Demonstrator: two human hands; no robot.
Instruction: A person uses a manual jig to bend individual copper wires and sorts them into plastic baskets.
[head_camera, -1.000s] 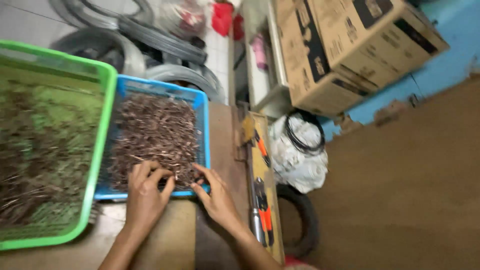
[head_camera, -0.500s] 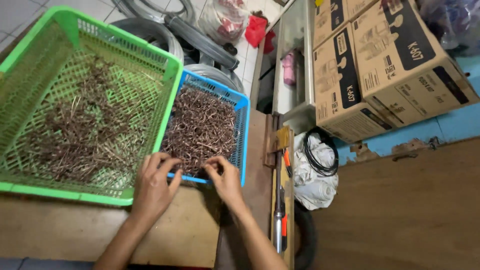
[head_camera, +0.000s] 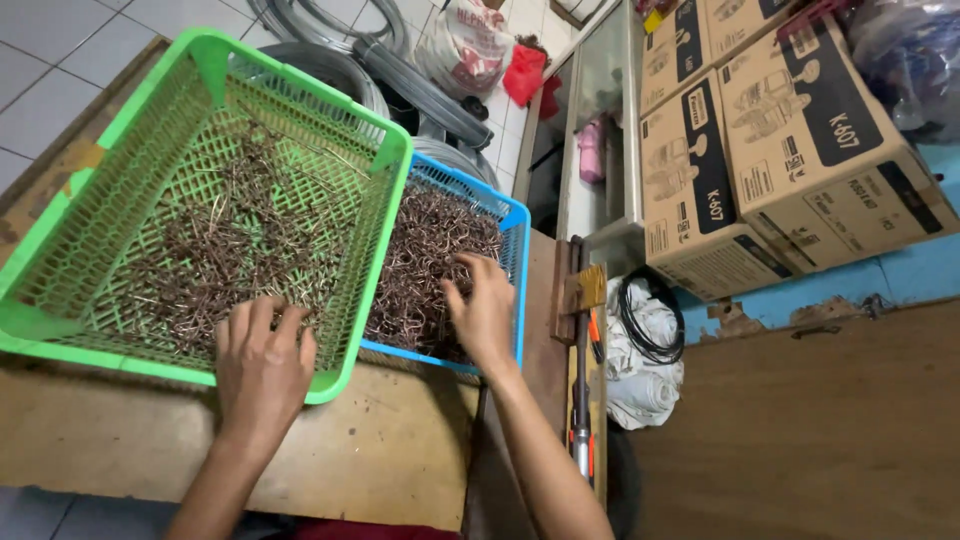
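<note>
— Hands first: where are they?

— The left hand lies flat in the green basket, fingers spread on the brown bent wire pieces. It grips nothing. A moment ago it was at the blue basket.

— And the other one?

— The right hand stays in the blue basket, fingers open on the darker pile of wire pieces. Whether it pinches any cannot be told.

— So what is new?

— One hand has crossed over. Now each basket has a hand in it, so pieces seem to go from blue to green.

— What else is near?

— Both baskets sit on a wooden table. Cardboard boxes stand to the right.
</note>
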